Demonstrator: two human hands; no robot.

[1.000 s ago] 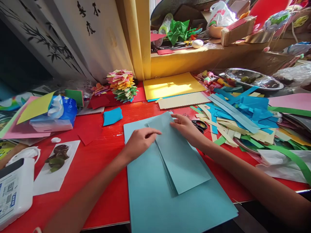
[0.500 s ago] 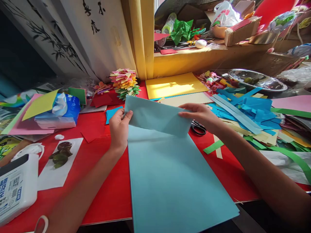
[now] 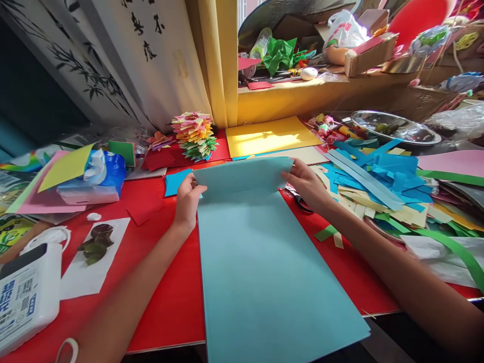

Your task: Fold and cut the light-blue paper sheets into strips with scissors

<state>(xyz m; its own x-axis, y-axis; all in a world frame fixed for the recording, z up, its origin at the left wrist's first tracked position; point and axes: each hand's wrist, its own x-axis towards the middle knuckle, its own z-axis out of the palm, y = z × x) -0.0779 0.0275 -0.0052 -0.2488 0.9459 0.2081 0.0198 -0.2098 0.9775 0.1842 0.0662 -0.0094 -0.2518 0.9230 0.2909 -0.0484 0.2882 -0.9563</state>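
A light blue paper strip (image 3: 244,175) is stretched between my two hands at the far end of a stack of larger light blue paper sheets (image 3: 272,272). My left hand (image 3: 187,201) pinches its left end between thumb and fingers. At the right end, my right hand (image 3: 302,182) grips the strip's edge with bent fingers. The strip's lower edge meets the top sheet; whether the two are joined, I cannot tell. Black-handled scissors (image 3: 302,203) lie under my right wrist, partly covered by the paper and hand.
Cut paper strips (image 3: 403,174) are heaped on the right, near a metal bowl (image 3: 395,128). Behind stand a folded-paper tower (image 3: 194,136) and yellow paper (image 3: 270,136). Leftward are a tissue pack (image 3: 94,184), a white container (image 3: 28,302) and dark peels on a tissue (image 3: 96,244). The tabletop (image 3: 166,302) is red.
The strip was raised and slanted down to the right; now it is level and lower against the sheets' far end. My right hand has shifted slightly left. Both hands keep their hold.
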